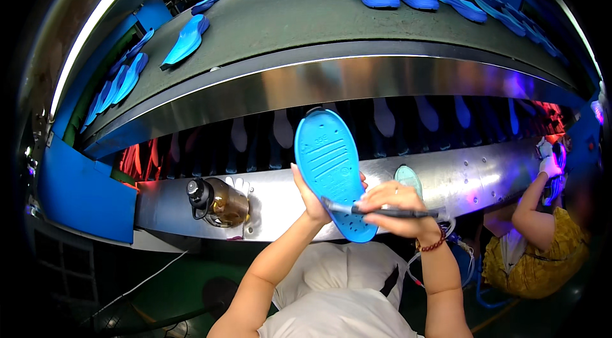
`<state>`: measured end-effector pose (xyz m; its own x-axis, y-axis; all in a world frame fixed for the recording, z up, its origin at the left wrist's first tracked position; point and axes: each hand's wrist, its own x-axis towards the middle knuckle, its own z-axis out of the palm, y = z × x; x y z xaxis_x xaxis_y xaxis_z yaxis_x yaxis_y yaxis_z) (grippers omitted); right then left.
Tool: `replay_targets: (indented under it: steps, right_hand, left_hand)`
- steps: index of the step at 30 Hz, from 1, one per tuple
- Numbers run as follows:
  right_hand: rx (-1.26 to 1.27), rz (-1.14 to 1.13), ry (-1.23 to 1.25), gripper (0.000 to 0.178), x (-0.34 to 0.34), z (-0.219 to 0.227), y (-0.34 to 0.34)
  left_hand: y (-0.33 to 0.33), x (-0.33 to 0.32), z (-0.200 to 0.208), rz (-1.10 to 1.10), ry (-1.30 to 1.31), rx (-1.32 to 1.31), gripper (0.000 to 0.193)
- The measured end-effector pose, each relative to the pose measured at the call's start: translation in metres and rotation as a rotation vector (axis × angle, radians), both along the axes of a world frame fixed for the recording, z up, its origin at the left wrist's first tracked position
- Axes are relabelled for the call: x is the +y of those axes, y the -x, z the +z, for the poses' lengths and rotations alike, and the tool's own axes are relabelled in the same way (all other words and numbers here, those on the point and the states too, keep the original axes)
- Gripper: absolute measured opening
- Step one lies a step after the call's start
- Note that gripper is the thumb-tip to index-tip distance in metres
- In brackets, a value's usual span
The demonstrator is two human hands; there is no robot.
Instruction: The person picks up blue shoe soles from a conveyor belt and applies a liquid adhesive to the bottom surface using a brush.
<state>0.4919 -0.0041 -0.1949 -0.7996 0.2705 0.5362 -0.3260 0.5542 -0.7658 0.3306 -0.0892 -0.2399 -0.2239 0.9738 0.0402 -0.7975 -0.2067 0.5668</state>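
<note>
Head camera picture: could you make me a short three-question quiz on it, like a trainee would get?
1. True or false: the left hand holds the bright blue ribbed rubber shoe sole upright by its edge.
2. What does the right hand press against the sole's lower end? A) a slim dark pen-like tool B) a yellow sponge C) a pair of scissors
3. Fill in: the amber bottle with a black cap lies on the shiny ______ ledge.

Key: 1 true; 2 A; 3 metal.
</note>
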Motion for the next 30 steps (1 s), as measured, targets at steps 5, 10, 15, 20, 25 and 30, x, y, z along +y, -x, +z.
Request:
replay_targets:
  steps: [5, 10, 15, 20, 25, 30]
  right_hand:
    - [0.022, 0.007, 0.137, 0.019, -0.002, 0.008, -0.01]
    - [-0.057, 0.197, 0.081, 0.019, -0.007, 0.009, -0.013]
    - [-0.043, -0.039, 0.076, 0.018, -0.002, -0.004, -0.011]
    - [-0.107, 0.234, 0.294, 0.019, -0.002, 0.001, -0.025]
    - [-0.134, 0.104, 0.129, 0.023, -0.006, -0.007, -0.016]
    - [-0.006, 0.159, 0.627, 0.017, 0.007, -0.032, -0.014]
  left_hand:
    - [0.007, -0.002, 0.012, 0.165, -0.08, -0.051, 0.104]
    - [0.018, -0.004, 0.025, 0.222, -0.146, -0.036, 0.103]
    - [0.018, -0.001, 0.034, 0.268, -0.084, -0.015, 0.103]
    - [0.025, -0.006, 0.036, 0.193, -0.177, -0.021, 0.103]
    - [0.026, 0.0, 0.035, 0.182, -0.14, 0.015, 0.103]
    - [0.025, -0.006, 0.043, 0.139, -0.027, -0.032, 0.096]
